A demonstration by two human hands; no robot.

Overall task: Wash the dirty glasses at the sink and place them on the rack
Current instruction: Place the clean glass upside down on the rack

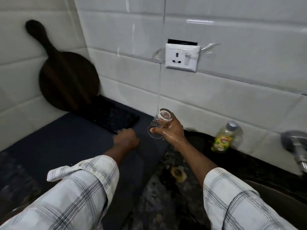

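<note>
My right hand (172, 132), wet, grips a clear patterned glass (163, 115) that is tilted with its base up and its rim down and to the left. The glass hangs just above the right edge of a dark mat (66, 146). My left hand (126, 139) lies on the mat, knuckles up. Its fingers are curled at the near corner of a flat black rack (114, 116), which lies on the counter against the tiled wall. I see no other glass.
A round dark wooden board (66, 77) leans in the wall corner behind the rack. A wall socket (181, 58) is above the glass. A bottle of green liquid (224, 138) and a metal tap (294, 143) stand right. The sink edge (265, 186) shows at lower right.
</note>
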